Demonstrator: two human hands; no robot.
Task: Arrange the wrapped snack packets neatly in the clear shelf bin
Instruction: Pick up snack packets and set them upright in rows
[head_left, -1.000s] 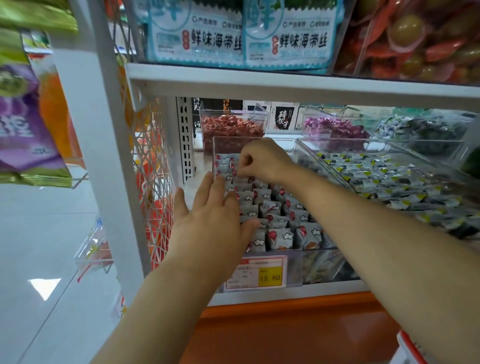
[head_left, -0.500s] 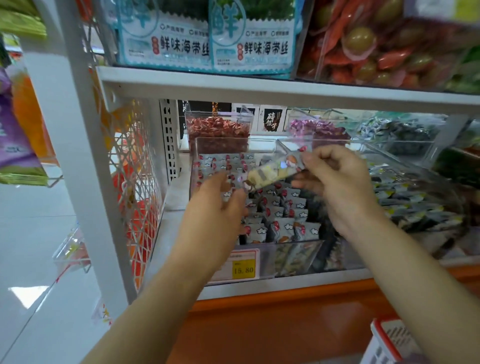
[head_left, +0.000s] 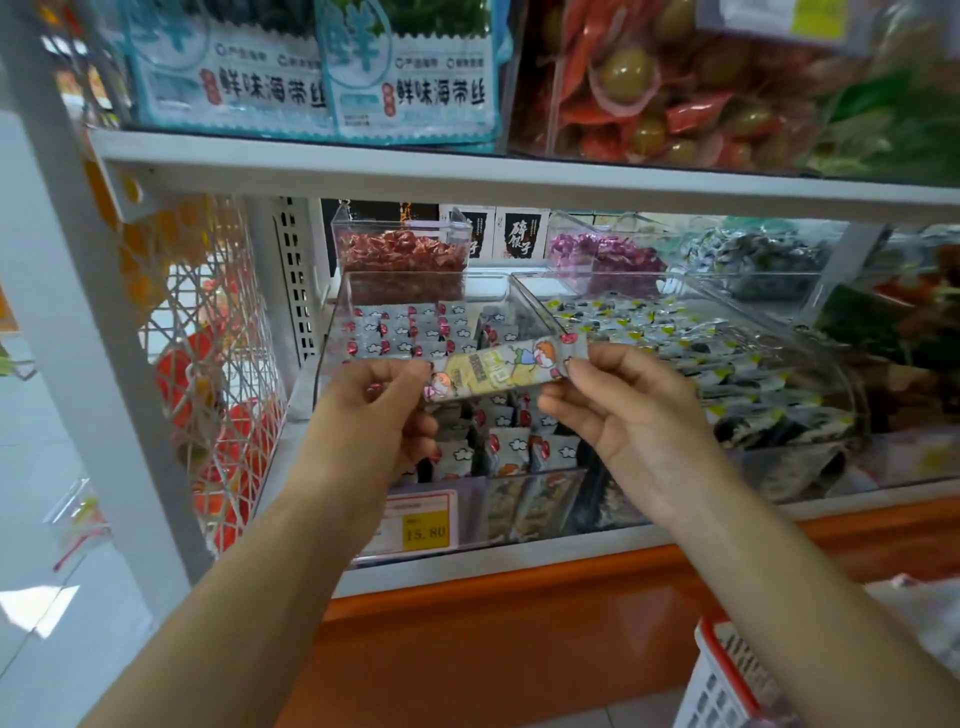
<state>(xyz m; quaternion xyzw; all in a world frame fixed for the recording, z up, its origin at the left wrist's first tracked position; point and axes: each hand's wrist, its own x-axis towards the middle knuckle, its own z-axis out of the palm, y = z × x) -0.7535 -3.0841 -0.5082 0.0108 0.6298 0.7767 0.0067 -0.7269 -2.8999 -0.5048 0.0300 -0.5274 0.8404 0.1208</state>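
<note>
I pinch one long snack packet (head_left: 506, 368) level between left hand (head_left: 382, 410) and right hand (head_left: 621, 410), one end each, above the clear bin (head_left: 332, 332).

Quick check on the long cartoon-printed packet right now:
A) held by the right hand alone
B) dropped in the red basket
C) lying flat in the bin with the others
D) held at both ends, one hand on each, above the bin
D: the left hand pinches one end of the long packet and the right hand the other, holding it above the clear bin.
</note>
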